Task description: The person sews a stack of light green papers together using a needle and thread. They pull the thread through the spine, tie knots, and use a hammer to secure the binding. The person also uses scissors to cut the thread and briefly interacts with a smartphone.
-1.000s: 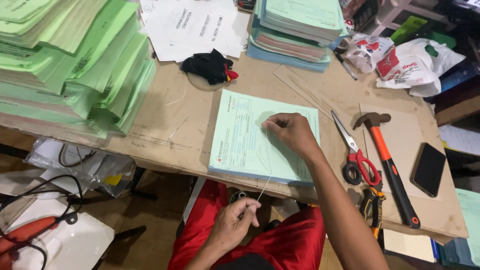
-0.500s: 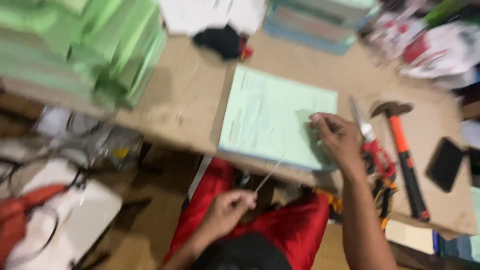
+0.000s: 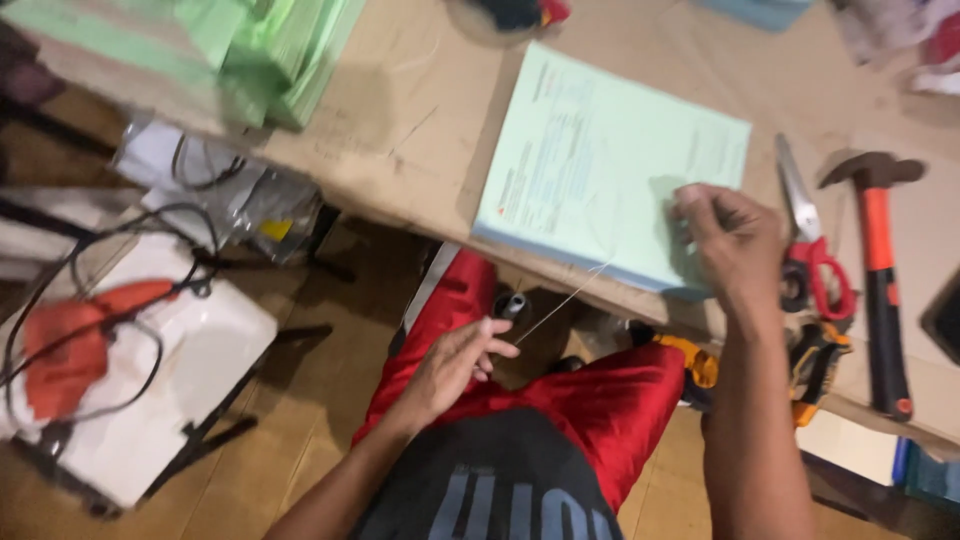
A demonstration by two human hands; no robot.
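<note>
A thick stack of pale green paper sheets lies at the near edge of the wooden table. My right hand rests on the stack's near right corner, fingers curled and pinched together there. My left hand is below the table edge, over my lap in red shorts, pinching a thin white thread. The thread runs taut up to the stack's near edge.
Red-handled scissors and an orange-handled hammer lie right of the stack, with a dark phone at the edge. Piles of green papers sit far left. On the floor left are a white box, an orange tool and cables.
The view has tipped down and left. My left hand stays low over my lap with the thread drawn out; my right hand has shifted toward the stack's near right corner.
</note>
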